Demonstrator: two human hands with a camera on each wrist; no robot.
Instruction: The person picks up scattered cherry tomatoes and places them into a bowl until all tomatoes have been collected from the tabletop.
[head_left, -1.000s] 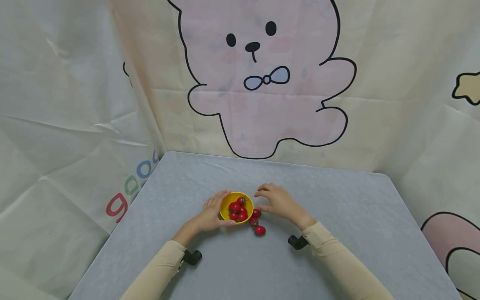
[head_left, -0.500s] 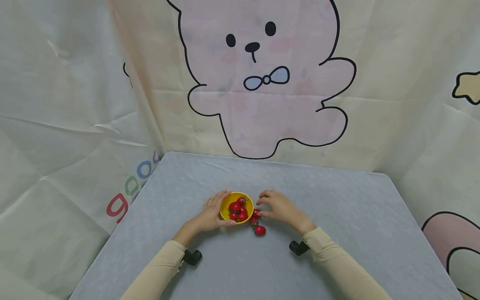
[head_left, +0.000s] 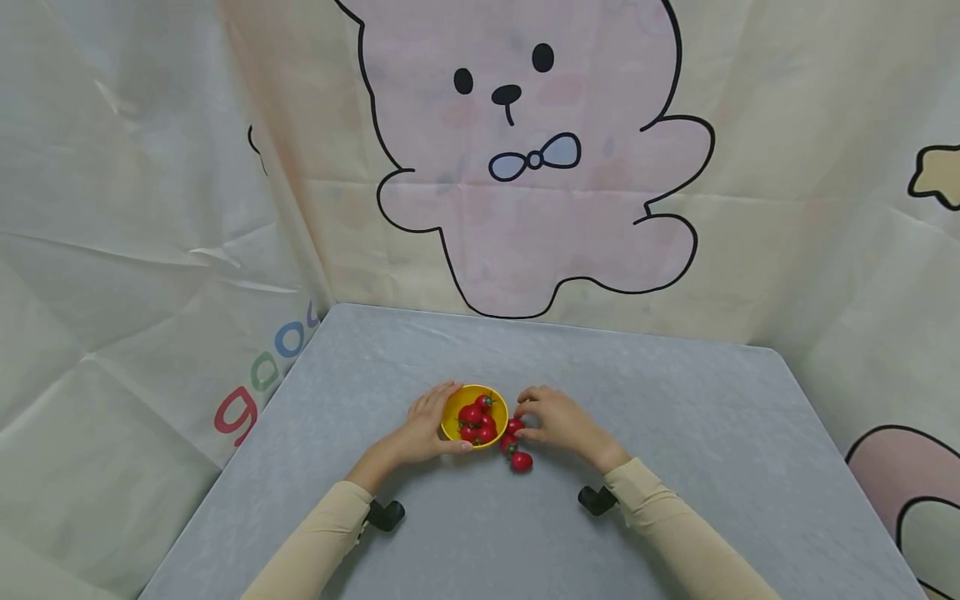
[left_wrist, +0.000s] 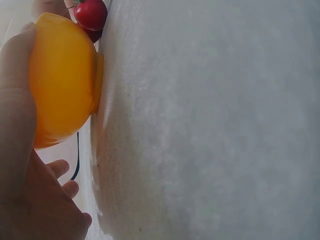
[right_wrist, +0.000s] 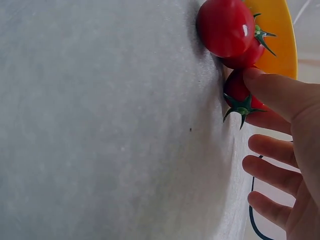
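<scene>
A yellow bowl (head_left: 452, 417) stands on the table with several red cherry tomatoes (head_left: 471, 414) inside. My left hand (head_left: 424, 430) holds it from the left, thumb at the near side and fingers along the far rim. Three more cherry tomatoes lie close against the bowl's right side. With thumb and forefinger, my right hand (head_left: 558, 418) pinches the farthest of them, a tomato with a green star-shaped calyx (right_wrist: 237, 92); the other fingers are spread apart. The middle tomato (right_wrist: 245, 56) and the nearest tomato (right_wrist: 226, 27) sit beside it.
A grey cloth covers the table (head_left: 675, 417). Behind it hangs a cream curtain with a pink bear print (head_left: 525, 225). Another curtain (head_left: 135, 292) runs along the left side. Black wrist cameras (head_left: 386, 515) sit under both forearms.
My right hand has come down and toward the bowl, and its thumb and forefinger have closed on the farthest loose tomato. The left hand and the bowl stay in place.
</scene>
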